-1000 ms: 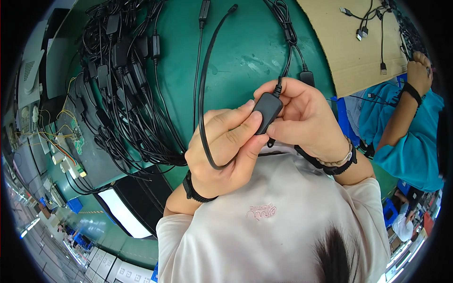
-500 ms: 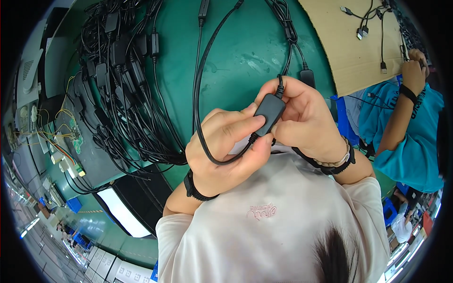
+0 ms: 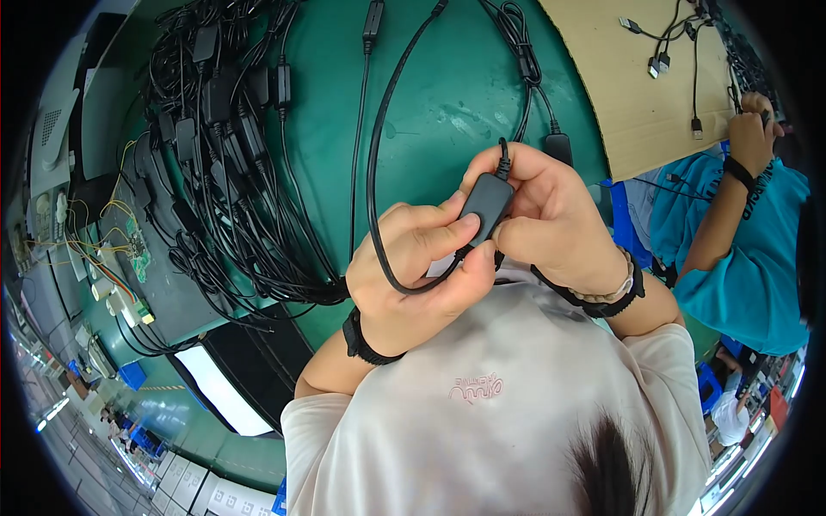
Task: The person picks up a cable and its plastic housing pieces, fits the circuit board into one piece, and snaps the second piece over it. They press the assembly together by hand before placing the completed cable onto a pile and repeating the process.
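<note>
Between my two hands is a small black cable box (image 3: 487, 207), a flat rectangular module with a cord leaving each end. My left hand (image 3: 411, 249) pinches its lower left side, thumb and fingers closed on it. My right hand (image 3: 551, 202) grips its right side and upper end, near the ridged strain relief. From the lower end a thick black cable (image 3: 375, 163) loops over my left hand and runs up to a plug (image 3: 439, 7) at the top edge. The fingertips hide part of the box's underside.
A large heap of black cables with inline boxes (image 3: 219, 155) covers the table's left side. Beyond my right hand lie a bundled cable (image 3: 519, 52) and another black box (image 3: 557, 148). Cardboard (image 3: 619, 95) holds several USB cables. A co-worker in a teal shirt (image 3: 731, 249) sits at right.
The box has shifted very slightly left in view and its tilt differs a little. The cable loop over my left hand has swung right. Both hands keep their hold.
</note>
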`<act>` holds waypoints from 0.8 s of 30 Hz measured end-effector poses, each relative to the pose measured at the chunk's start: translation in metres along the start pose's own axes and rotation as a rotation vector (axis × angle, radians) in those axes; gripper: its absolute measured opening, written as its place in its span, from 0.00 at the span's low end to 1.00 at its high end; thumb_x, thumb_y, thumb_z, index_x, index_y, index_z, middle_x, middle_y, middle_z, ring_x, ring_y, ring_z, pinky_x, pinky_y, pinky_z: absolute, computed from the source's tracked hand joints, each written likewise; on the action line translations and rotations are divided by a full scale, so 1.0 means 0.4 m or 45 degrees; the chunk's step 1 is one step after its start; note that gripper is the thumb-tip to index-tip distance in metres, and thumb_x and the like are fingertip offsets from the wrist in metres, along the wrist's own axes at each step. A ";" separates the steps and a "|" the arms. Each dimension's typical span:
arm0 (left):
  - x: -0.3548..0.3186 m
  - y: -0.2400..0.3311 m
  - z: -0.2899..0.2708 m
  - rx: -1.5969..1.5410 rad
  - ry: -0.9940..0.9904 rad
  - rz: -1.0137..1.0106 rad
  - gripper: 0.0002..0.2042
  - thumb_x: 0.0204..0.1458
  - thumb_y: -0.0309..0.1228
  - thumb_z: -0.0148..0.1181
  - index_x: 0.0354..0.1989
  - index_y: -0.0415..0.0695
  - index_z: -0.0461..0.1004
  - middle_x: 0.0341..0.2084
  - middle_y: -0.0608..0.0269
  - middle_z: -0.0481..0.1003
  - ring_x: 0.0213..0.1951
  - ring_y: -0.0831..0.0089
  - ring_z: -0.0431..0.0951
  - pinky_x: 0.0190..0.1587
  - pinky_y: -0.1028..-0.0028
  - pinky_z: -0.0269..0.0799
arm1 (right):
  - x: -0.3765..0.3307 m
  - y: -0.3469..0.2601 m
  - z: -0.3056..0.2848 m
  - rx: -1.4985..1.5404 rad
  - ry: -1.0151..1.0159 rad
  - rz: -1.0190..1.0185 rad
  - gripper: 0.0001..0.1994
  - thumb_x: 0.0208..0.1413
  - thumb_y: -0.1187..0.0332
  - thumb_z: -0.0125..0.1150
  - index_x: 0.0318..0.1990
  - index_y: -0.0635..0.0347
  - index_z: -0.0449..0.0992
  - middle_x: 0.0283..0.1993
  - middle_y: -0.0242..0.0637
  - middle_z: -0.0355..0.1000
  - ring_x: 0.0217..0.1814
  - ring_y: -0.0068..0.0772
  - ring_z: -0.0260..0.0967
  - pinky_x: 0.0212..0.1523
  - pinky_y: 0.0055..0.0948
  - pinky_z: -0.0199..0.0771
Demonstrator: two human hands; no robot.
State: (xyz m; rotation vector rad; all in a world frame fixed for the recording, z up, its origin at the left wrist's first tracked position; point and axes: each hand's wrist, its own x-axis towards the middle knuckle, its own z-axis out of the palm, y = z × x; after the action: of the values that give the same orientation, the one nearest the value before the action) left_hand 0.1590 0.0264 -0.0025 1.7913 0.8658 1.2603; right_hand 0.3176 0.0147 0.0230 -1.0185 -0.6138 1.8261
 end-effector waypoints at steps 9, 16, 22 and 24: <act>0.001 -0.006 0.010 0.043 0.063 0.001 0.12 0.28 0.20 0.65 0.27 0.36 0.75 0.25 0.56 0.73 0.22 0.70 0.73 0.21 0.78 0.67 | 0.006 0.007 0.002 0.006 0.023 -0.031 0.17 0.38 0.84 0.47 0.40 0.65 0.65 0.36 0.33 0.69 0.36 0.16 0.65 0.36 0.17 0.67; 0.001 -0.012 0.012 0.086 0.077 0.011 0.12 0.28 0.20 0.65 0.26 0.37 0.74 0.24 0.56 0.73 0.21 0.70 0.73 0.20 0.78 0.67 | 0.012 0.007 -0.004 -0.015 0.005 -0.013 0.16 0.39 0.84 0.47 0.40 0.66 0.65 0.36 0.33 0.69 0.36 0.16 0.65 0.36 0.16 0.67; 0.001 -0.017 0.014 0.028 0.071 -0.021 0.11 0.28 0.20 0.65 0.26 0.39 0.74 0.23 0.57 0.73 0.21 0.70 0.72 0.21 0.78 0.67 | 0.017 0.003 -0.002 -0.020 -0.017 -0.030 0.17 0.40 0.83 0.48 0.42 0.67 0.65 0.37 0.36 0.69 0.38 0.18 0.66 0.40 0.19 0.69; 0.002 -0.015 0.013 0.018 0.066 -0.027 0.11 0.29 0.20 0.65 0.26 0.39 0.74 0.24 0.57 0.73 0.21 0.70 0.72 0.21 0.78 0.67 | 0.016 0.004 0.005 -0.003 -0.004 -0.035 0.18 0.40 0.84 0.47 0.43 0.67 0.65 0.38 0.35 0.69 0.39 0.19 0.66 0.40 0.19 0.69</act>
State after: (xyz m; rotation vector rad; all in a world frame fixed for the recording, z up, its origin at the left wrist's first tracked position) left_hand 0.1636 0.0290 -0.0085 1.7629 0.9224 1.2947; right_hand 0.3137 0.0196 0.0203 -1.0044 -0.6295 1.8039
